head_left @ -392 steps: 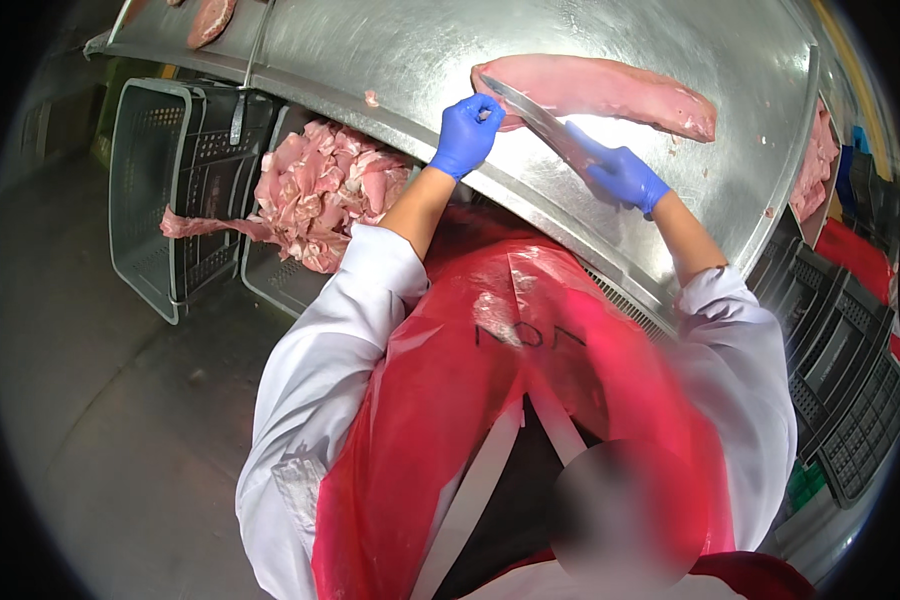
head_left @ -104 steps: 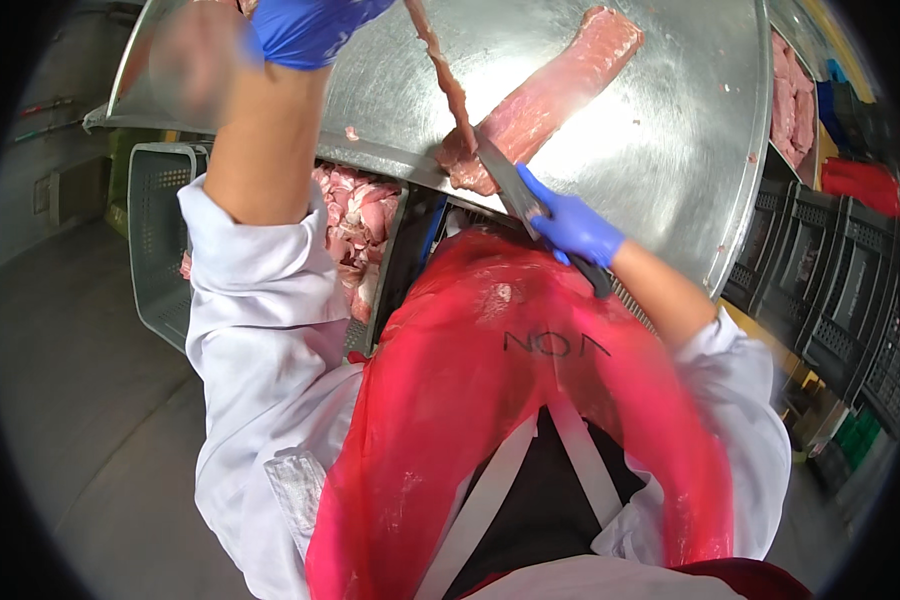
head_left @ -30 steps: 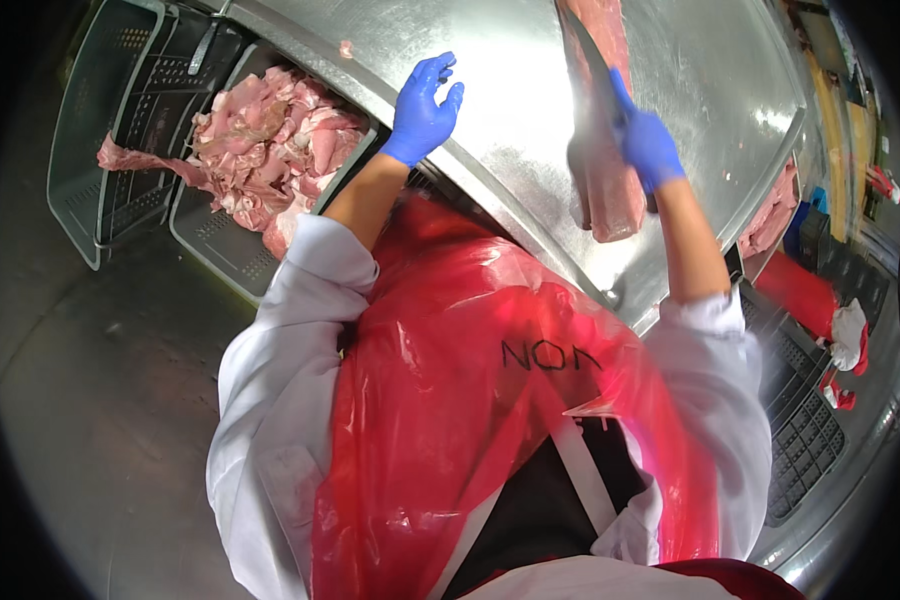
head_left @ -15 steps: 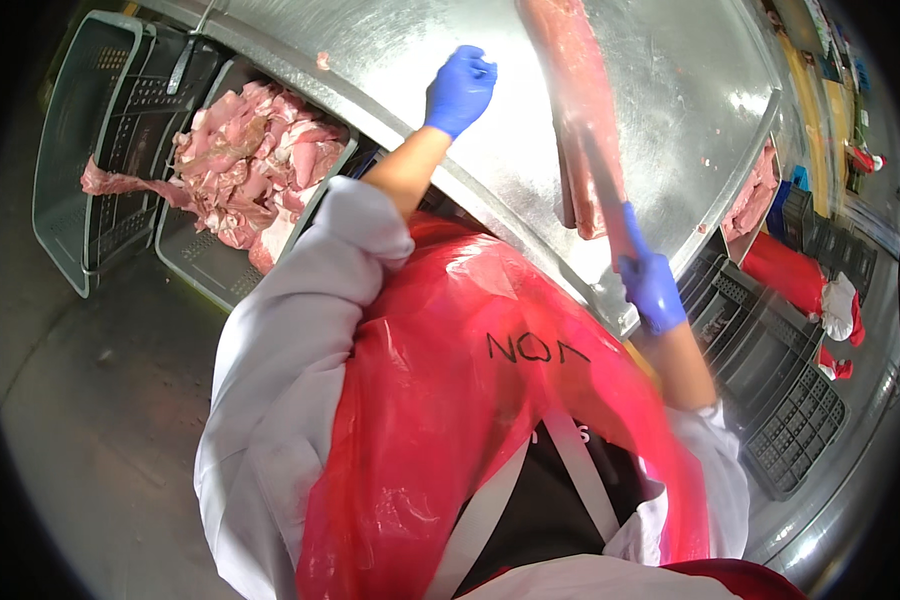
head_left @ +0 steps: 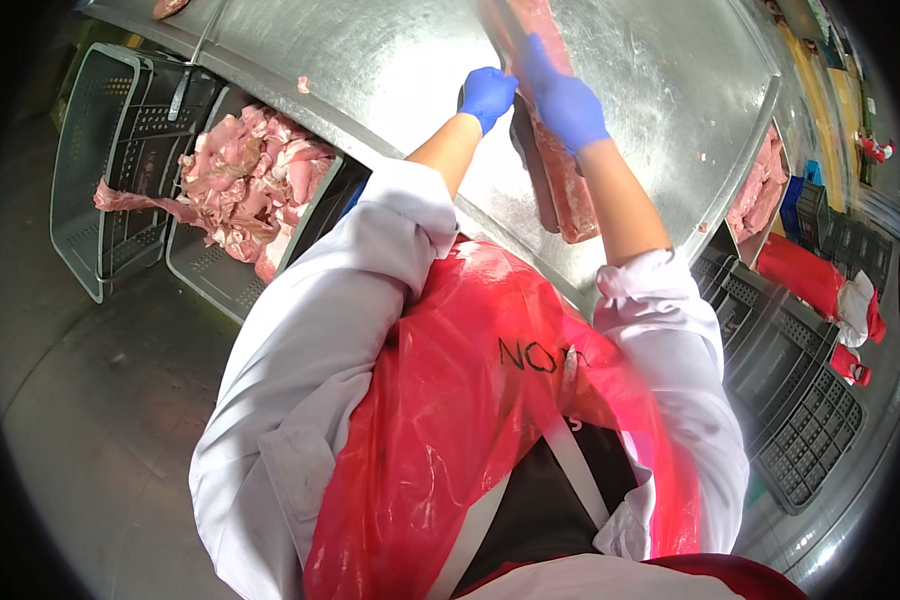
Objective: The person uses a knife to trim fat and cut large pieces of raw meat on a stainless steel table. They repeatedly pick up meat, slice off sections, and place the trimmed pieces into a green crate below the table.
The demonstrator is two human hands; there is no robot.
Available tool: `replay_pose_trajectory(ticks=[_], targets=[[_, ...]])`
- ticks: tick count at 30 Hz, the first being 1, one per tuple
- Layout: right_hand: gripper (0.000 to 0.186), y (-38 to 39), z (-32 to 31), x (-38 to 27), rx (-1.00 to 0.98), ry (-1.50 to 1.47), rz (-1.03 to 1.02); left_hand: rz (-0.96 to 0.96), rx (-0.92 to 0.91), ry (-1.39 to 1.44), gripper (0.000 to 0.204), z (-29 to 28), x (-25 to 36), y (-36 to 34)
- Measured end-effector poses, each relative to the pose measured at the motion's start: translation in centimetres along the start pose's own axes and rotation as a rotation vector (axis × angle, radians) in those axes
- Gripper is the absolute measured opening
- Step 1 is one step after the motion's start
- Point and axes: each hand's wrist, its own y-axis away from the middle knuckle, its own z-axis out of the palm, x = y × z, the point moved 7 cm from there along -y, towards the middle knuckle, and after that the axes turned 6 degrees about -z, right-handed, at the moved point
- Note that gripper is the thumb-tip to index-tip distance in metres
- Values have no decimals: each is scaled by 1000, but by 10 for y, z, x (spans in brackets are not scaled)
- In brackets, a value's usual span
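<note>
A long strip of pink meat [head_left: 567, 190] lies on the steel table, running from near the table's front edge to the far edge of the view. My right hand [head_left: 568, 108], in a blue glove, is closed on a knife [head_left: 501, 28] above the strip. Its blade is smeared by motion and points away and to the left; its grip merges with the glove. My left hand [head_left: 488, 97], also blue-gloved, is closed in a fist close against the strip's left side. What its fingers hold, if anything, is hidden.
At left, a grey crate [head_left: 215, 285] holds a heap of meat trimmings [head_left: 250, 180], beside another grey crate [head_left: 75, 180]. A metal tool [head_left: 179, 95] hangs at the table's edge [head_left: 340, 130]. More meat [head_left: 757, 190] lies at right, above stacked dark crates [head_left: 805, 440].
My right hand has swung the knife away from me and to the left, over the strip. My left fist has moved slightly right and nearer, up to the meat.
</note>
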Motion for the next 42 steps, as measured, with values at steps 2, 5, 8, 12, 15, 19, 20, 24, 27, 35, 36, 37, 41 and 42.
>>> replay_pose_trajectory(ticks=[2, 5, 8, 12, 15, 19, 20, 24, 27, 35, 36, 37, 41, 42], targets=[[68, -2, 16, 0, -47, 77, -36, -10, 1, 38, 17, -1, -2, -1], [67, 39, 27, 14, -121, 136, -60, -58, -24, 95, 19, -8, 1, 7], [68, 65, 20, 7, -155, 117, -46, -50, -23, 57, 19, -8, -6, 8], [73, 37, 30, -8, -74, 108, 23, 46, -75, 5, 20, -7, 10, 11], [76, 75, 35, -18, -165, 151, 109, 43, 38, -242, 29, -33, 20, 7], [84, 218, 38, -8, -365, 275, 255, 24, 118, -297, 32, -55, 22, -8], [86, 251, 43, -5, -422, 332, 294, 21, 134, -291, 31, -61, 22, -14], [86, 291, 38, -2, -305, 191, 314, 24, 54, -381, 27, -76, 22, -30], [83, 191, 23, -24, -85, 116, 250, 86, 8, -346, 27, -77, 17, -33], [76, 82, 58, -25, -109, 95, 187, 182, -3, -436, 29, -81, 25, -36], [77, 119, 58, -22, -99, 96, 210, 183, -8, -432, 31, -85, 27, -32], [73, 149, 53, -25, -124, 81, 241, 221, -44, -262, 28, -96, 20, -36], [84, 256, 45, -15, -15, -88, 278, 229, -257, 297, 14, -184, 64, 22], [84, 275, 44, -4, 44, -162, 372, 268, -133, -51, 15, -222, 95, 51]])
